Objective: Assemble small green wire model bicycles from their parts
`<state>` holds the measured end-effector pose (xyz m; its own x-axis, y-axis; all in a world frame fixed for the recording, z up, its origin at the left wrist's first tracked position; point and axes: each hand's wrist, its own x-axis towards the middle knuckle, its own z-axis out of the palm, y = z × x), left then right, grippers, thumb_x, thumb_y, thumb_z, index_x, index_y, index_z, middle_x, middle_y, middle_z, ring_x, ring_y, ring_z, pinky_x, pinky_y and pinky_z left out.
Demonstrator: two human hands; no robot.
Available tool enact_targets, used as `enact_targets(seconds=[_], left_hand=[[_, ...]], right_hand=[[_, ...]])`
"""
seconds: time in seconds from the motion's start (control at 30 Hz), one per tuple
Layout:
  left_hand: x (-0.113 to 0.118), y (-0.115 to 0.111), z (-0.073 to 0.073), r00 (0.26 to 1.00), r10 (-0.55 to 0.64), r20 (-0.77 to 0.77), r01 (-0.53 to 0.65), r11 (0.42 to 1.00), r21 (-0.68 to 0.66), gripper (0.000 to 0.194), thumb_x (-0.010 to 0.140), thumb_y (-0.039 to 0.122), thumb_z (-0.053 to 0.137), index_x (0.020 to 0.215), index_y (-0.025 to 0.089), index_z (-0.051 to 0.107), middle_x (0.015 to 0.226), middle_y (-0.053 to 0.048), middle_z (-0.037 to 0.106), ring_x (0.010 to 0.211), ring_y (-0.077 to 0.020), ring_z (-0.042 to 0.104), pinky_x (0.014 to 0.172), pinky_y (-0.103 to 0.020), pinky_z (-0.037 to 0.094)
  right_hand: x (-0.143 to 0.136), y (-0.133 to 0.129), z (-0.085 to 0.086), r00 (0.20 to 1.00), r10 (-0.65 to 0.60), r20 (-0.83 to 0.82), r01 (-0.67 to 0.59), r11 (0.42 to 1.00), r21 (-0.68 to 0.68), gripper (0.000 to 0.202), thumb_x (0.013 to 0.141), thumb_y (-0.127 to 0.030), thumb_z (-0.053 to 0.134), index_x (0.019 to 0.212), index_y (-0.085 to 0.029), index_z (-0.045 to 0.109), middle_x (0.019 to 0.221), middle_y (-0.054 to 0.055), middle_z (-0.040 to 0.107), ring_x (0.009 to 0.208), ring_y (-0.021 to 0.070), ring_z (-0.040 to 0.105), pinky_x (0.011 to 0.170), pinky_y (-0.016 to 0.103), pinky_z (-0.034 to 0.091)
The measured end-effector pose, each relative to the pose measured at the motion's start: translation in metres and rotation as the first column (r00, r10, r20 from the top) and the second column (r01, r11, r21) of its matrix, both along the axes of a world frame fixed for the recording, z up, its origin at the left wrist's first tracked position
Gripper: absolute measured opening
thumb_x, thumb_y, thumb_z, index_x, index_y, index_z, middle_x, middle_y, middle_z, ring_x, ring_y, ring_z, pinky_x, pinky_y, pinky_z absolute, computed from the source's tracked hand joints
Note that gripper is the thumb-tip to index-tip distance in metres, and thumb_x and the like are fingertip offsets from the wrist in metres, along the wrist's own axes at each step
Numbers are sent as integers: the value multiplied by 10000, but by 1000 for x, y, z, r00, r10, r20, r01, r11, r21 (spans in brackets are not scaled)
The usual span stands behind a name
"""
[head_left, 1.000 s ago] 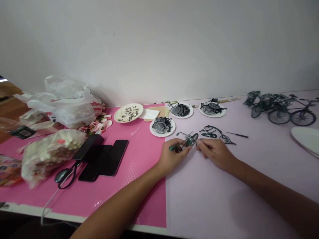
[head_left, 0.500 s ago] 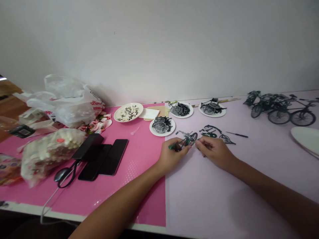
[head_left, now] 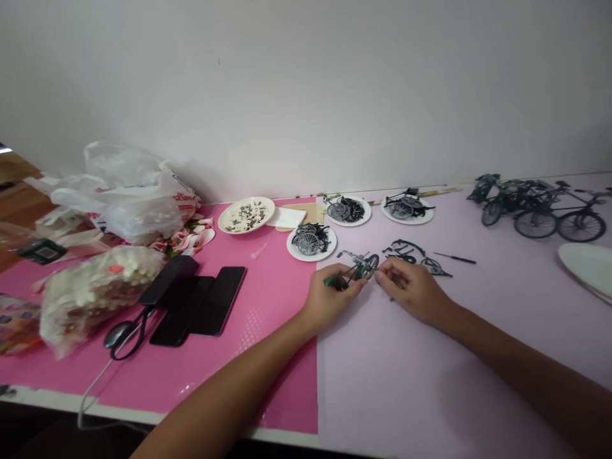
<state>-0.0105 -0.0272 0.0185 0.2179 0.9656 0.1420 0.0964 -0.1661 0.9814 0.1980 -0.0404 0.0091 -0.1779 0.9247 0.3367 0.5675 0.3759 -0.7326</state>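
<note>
A small green model bicycle part with a wheel and handlebar (head_left: 359, 266) is held by my left hand (head_left: 329, 296), fingers wrapped round its lower left side. Close to the wheel's right edge is my right hand (head_left: 411, 287), its thumb and fingertips pinched together; what they hold, if anything, is too small to make out. Behind my right hand, loose green and black bicycle parts (head_left: 437, 266) lie on the pale table covering. A thin dark screwdriver (head_left: 461, 259) rests to their right.
White plates of dark parts (head_left: 328, 253) stand behind my hands. A dish of small pieces (head_left: 268, 210) is further left, near phones (head_left: 218, 303), a black case (head_left: 168, 280) and plastic bags (head_left: 134, 204). Assembled model bicycles (head_left: 535, 220) and a white plate (head_left: 583, 261) are at right.
My right hand's fingers have shifted very slightly beside the wheel. My left hand and the bicycle part look the same.
</note>
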Motion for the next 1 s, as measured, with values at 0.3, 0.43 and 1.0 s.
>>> enact_targets(seconds=[0.3,0.43,1.0], left_hand=[[0,0,-1,1000,-11,-3,11,1000,1,329,768,423,830,720,156,645,635,34,521,608,-95,413,594,-248,358],[0,0,-1,1000,-10,-1,10,1000,2,332,764,437,831,736,153,662,656,26,541,616,-98,423,597,-251,368],[0,1,-1,1000,7,-7,-7,1000,6,355,759,458,829,720,158,643,640,32,507,615,-100,408,590,-250,351]], right_hand=[[0,-1,4,1000,13,-10,-14,999,-51,430,1054,-461,483,712,-222,586,592,-7,595,567,158,573,591,293,444],[2,-2,2,1000,9,2,-9,1000,-19,208,966,-383,604,826,-229,601,643,-16,596,564,153,532,543,284,411],[0,-2,4,1000,-3,24,3,1000,-4,235,981,-400,585,821,-229,609,636,-20,586,546,146,500,528,282,390]])
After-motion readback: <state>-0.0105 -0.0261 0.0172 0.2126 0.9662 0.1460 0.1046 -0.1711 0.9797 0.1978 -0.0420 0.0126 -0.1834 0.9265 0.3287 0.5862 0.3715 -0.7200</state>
